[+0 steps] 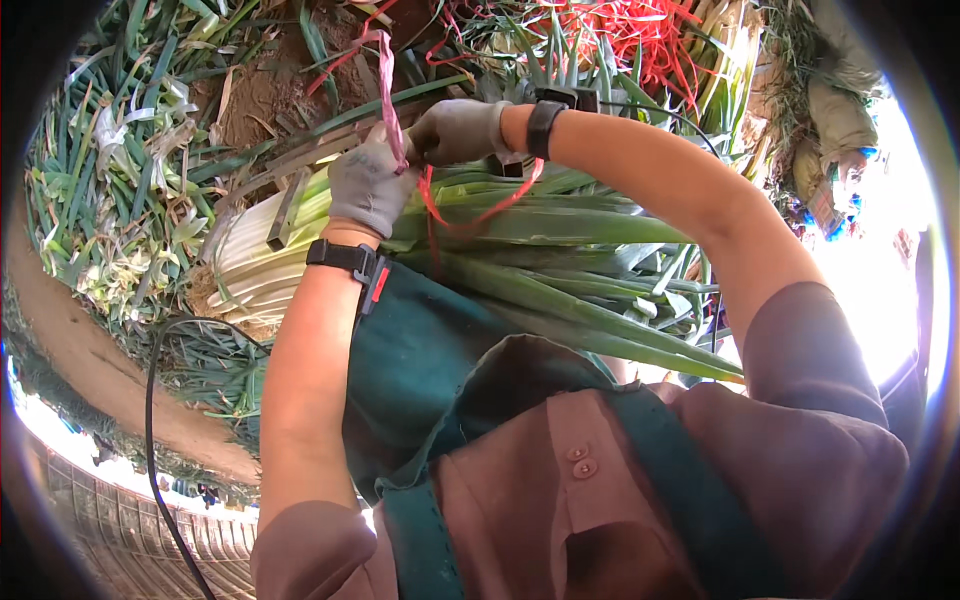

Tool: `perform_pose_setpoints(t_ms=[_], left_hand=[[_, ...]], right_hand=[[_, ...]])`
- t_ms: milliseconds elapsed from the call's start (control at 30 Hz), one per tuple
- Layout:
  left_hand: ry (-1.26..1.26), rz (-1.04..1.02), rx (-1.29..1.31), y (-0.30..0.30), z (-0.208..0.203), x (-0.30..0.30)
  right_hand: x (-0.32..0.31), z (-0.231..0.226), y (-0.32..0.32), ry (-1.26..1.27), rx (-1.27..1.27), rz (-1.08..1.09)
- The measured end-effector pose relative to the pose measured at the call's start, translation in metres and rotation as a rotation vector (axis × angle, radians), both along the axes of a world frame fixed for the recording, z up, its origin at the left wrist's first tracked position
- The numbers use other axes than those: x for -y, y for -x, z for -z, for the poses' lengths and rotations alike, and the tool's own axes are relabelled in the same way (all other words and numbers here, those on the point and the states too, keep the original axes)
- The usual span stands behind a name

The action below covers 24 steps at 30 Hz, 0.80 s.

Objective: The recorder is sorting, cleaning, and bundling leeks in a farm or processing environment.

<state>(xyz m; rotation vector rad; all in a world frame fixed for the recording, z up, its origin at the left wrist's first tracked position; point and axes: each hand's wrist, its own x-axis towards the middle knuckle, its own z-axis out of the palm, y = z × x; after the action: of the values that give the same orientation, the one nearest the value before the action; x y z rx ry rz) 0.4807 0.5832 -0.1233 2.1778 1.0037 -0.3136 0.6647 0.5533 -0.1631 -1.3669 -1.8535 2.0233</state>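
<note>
A thick bundle of leeks [560, 225] lies across in front of me, white root ends [250, 270] to the left and green leaves to the right. My left hand [372, 185], in a grey glove, is closed on a pinkish-red plastic tying strip [387, 85] above the bundle. Close against it, my right hand [460, 132], gloved too, is closed with its fingers bent on the same strip. A red loop of the strip hangs below the hands and runs round the leeks. The fingertips of both hands are partly hidden.
A grey metal bar [288, 210] stands against the white stalks. Tangled red strips [630, 45] lie at the far side, beside more leeks [735, 60]. Loose green leaves and trimmings [110, 200] cover the ground to the left. A black cable [152, 400] loops beside my left arm.
</note>
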Motion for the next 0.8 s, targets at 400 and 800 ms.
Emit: perform_pose_setpoints(t_ms=[400,800], left_hand=[[0.336,0.013,-0.161,0.005,-0.06,0.015],[0.594,-0.835,-0.262,0.069,-0.078,-0.009]], right_hand=[[-0.012,0.062,0.017,-0.295,0.07,-0.3],[0.01,-0.07,-0.062,0.082,0.476,-0.294]])
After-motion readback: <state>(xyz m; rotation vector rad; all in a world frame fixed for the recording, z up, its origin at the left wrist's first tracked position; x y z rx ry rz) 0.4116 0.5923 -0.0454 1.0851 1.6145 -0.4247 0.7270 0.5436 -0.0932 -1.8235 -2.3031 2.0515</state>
